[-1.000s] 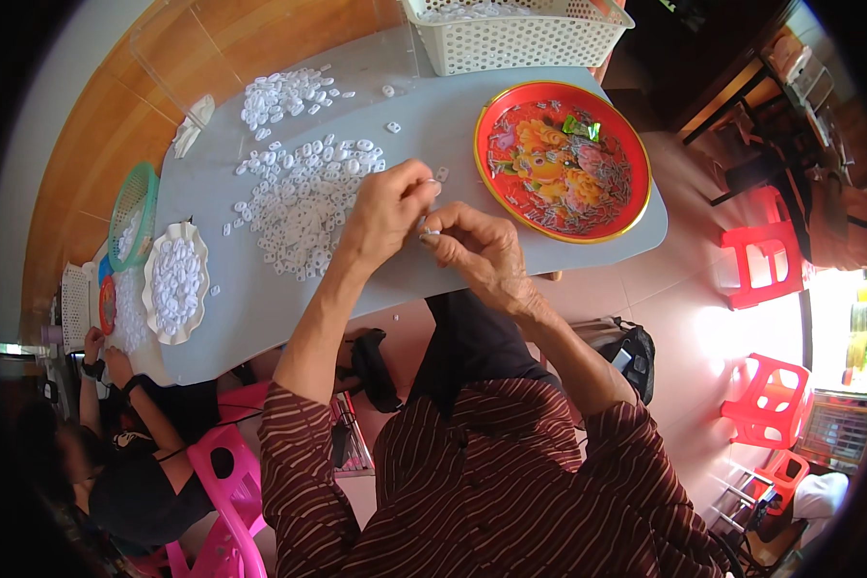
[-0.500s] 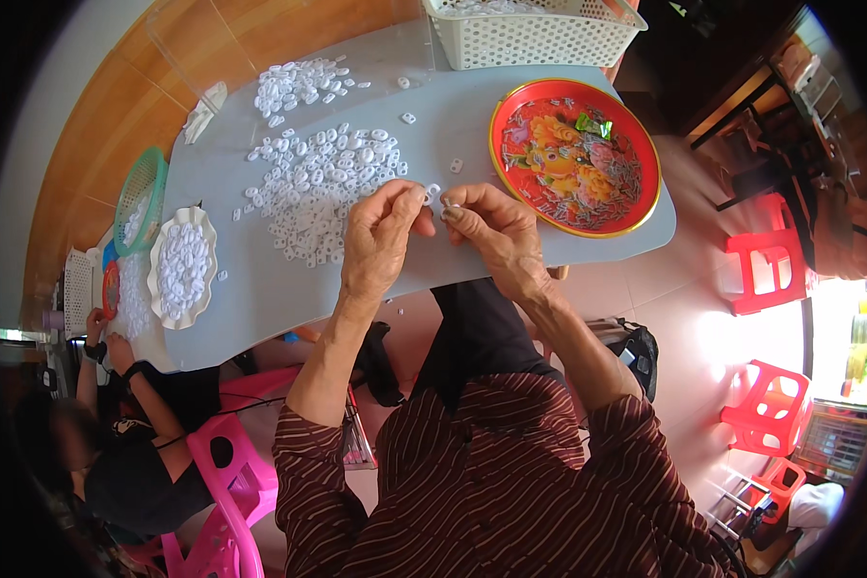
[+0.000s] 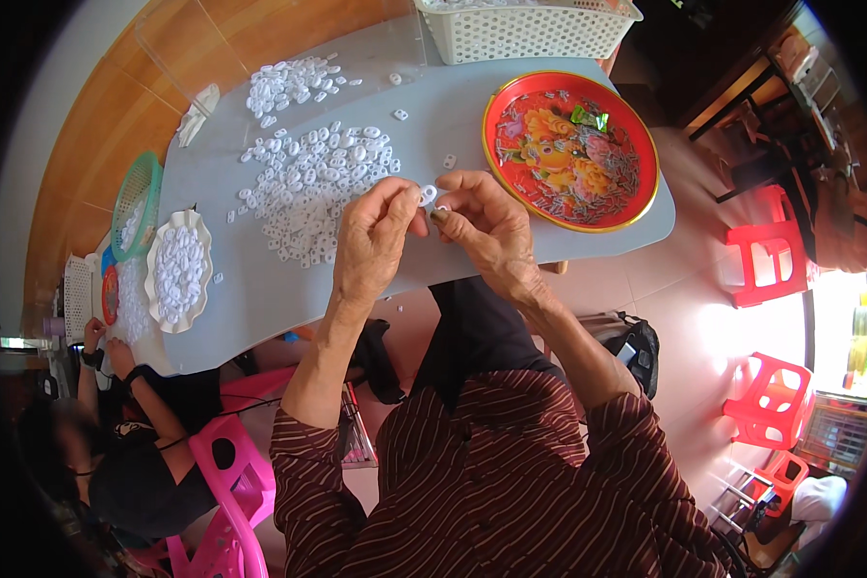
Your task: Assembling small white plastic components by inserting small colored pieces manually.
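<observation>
Drawn closer: pinching a white piece [image 3: 429, 195] in the left hand [image 3: 370, 229], narrowed beside it with the right hand [image 3: 497, 231] (can't tell on what), seemingly working two-handed.

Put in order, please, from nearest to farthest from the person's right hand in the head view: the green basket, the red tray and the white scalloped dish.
Measured from the right hand:
1. Red tray: nearest, just ahead and to the right.
2. White scalloped dish: well to the left, near the table's edge.
3. Green basket: farthest, left beyond the dish.
</observation>
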The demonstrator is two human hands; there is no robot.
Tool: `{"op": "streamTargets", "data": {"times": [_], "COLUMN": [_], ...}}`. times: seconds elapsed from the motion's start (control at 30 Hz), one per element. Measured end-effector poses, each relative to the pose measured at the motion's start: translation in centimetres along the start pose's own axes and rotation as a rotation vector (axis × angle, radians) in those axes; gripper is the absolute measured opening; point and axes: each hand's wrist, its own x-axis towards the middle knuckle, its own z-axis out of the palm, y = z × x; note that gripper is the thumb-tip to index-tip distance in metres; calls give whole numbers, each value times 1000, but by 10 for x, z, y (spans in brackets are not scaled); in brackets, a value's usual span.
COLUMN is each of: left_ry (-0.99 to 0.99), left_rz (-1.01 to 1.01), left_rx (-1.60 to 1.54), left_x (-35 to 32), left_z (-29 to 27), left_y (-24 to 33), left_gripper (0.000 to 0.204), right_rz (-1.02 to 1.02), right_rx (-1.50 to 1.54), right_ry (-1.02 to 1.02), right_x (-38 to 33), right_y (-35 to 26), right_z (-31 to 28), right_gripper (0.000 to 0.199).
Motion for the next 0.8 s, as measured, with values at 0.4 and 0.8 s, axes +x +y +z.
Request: {"op": "streamTargets", "data": {"times": [0.4, 0.8], "left_ry": [-12, -270], "left_rz": [151, 134], "left_rx": [173, 261], "left_x": [1, 4], "left_z": [-2, -17], "left_y": [-1, 3], "left_gripper": [21, 22], "right_rz": [3, -1], "right_rx": [-31, -74], "right_ry": [-22, -80], "right_x": [-3, -3], "right_y": [-3, -1], "right_z": [2, 1], "right_gripper": [31, 25]}}
